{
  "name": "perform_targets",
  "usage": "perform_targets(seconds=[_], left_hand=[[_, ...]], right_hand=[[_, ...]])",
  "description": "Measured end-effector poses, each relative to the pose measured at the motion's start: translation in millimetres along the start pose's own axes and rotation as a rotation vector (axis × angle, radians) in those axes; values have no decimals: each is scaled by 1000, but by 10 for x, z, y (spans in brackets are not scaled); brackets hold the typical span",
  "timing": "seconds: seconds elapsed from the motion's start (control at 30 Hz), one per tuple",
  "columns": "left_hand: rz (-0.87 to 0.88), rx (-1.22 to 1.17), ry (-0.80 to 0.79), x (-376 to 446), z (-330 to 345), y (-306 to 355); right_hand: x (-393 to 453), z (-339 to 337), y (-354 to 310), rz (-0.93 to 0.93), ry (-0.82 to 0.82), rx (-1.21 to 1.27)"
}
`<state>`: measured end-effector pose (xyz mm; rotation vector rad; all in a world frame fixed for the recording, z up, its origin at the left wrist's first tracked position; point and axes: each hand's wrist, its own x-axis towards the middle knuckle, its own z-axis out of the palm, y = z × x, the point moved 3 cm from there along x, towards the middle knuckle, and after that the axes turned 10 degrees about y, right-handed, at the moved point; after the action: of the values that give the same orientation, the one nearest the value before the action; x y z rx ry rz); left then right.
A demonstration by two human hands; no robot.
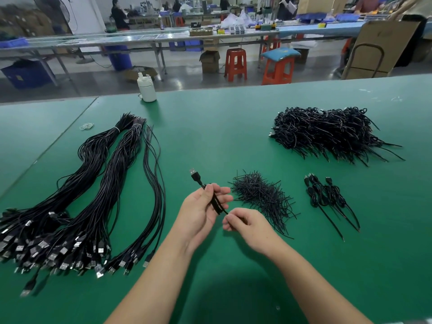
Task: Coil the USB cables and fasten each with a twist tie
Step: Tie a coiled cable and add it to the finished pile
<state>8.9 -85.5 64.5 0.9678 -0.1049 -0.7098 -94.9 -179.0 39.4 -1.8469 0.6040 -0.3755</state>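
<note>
Spanning nearly the whole lower view, the green desk (233,127) carries everything of interest. Largest item on it: the uncoiled USB cables (93,195), long black bundles lying at the left, cord ends gathered at the far end with a pale band, metal plugs fanned out toward the near left edge. Next in size: the pile of finished coils (327,134) at the far right, a dense black heap with loose tails sticking out toward the right. Nearer, right of centre, a loose heap of black twist ties (264,197) lies just beside the hands. Right of that heap, well apart from the big pile, a few tied cables (327,195) lie side by side, plugs pointing away, thin tails pointing toward the near edge. At the far edge of the desk, left of centre, stands a white bottle (146,88), upright. A small pale rubber band (86,126) lies on the mat near the far ends of the uncoiled bundles. Left hand (201,211): held above the desk at centre, palm turned up, grip clamped, thumb over fingers, on a folded USB cable (216,202), whose plug sticks out past the fingers, up and to the left. Right hand (247,226): just beside the left, thumb and forefinger pinched together on a thin black strand at the lower end of the folded cable; cannot tell whether this strand is a twist tie or the cable's own tail.
</note>
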Motion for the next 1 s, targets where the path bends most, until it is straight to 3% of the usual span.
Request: perform_targets(seconds=[0.07, 0.17, 0.27, 0.43, 0.5, 0.6, 0.67, 0.83, 1.0], left_hand=[[-46, -24, 22, -13, 9, -21], [-98, -3, -1, -30, 1, -70], [-130, 74, -86, -55, -4, -127], [-154, 294, -279, -48, -66, -84], [-102, 473, -286, -14, -119, -48], [158, 956, -195, 30, -118, -21], [313, 1196, -120, 3, -43, -39], [470, 1300, 48, -56, 69, -77], [557, 1274, 44, -108, 121, -44]], right_hand=[[1, 32, -3, 17, -33, 46], [-16, 113, -15, 102, -124, 436], [-16, 138, -23, 125, -54, 557], [6, 135, -26, 16, 44, 362], [26, 98, -4, -58, 107, 149], [47, 90, 6, -229, 170, -301], [55, 119, 14, -244, 151, -404], [70, 129, -50, -275, 188, -417], [65, 125, -109, -298, 252, -615]])
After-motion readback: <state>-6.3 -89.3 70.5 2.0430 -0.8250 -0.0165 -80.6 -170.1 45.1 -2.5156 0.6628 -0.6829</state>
